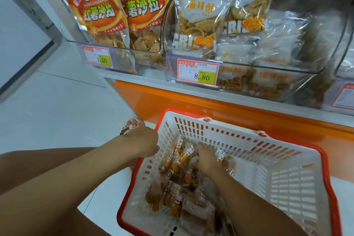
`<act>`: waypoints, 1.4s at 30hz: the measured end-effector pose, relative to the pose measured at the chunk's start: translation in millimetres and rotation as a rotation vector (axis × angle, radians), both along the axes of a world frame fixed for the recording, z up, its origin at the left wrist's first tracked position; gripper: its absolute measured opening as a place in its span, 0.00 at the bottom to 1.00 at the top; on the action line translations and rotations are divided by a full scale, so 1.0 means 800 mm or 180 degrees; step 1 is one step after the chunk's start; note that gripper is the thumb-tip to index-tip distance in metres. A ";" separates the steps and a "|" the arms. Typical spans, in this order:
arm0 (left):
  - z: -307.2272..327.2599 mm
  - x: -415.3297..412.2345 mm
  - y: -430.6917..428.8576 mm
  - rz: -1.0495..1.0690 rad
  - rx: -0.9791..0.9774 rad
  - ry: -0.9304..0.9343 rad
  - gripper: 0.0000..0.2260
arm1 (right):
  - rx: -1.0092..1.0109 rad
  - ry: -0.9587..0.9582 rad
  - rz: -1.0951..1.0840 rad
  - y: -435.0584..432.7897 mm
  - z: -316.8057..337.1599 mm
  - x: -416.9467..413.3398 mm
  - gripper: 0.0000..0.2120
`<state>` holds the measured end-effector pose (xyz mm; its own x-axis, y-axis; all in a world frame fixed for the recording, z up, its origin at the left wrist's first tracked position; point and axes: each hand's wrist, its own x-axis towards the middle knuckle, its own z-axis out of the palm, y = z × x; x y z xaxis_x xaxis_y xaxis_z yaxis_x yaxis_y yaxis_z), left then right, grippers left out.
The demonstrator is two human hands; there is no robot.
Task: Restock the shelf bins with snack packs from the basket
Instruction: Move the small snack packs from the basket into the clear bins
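Observation:
A white plastic basket [287, 174] with a red rim sits on the floor below the shelf. Clear snack packs [172, 195] with orange print lie piled in its left half. My right hand [206, 159] is down inside the basket with its fingers closed around a few of the packs. My left hand [142, 141] grips the basket's left rim near the far corner. Above, a clear shelf bin [268, 67] with an 8.80 price tag holds the same kind of packs, with larger bags standing behind them.
A second clear bin [122, 55] on the left holds orange bags of chips, tagged 1.00. Below the bins runs an orange shelf base [172, 99]. White floor tiles [57, 111] spread to the left, and a shoe [135, 123] shows beside the basket.

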<state>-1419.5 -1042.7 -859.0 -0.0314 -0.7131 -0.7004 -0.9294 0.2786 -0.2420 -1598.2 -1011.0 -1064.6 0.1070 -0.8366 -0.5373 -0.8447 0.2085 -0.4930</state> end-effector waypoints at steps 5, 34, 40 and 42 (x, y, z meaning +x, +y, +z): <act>0.013 -0.010 0.000 -0.0117 0.0099 0.0090 0.20 | 0.0203 -0.0136 0.0116 0.013 0.017 -0.007 0.18; 0.180 -0.078 0.018 0.0359 0.0665 0.3739 0.05 | -0.0920 -0.2888 -0.0705 0.043 0.398 -0.122 0.13; 0.214 -0.085 0.014 0.0858 0.0223 0.4635 0.06 | -0.1274 -0.2544 -0.0984 0.026 0.441 -0.129 0.30; 0.215 -0.091 0.012 0.0993 0.0075 0.4896 0.06 | -0.1390 -0.2883 -0.1222 0.020 0.455 -0.129 0.23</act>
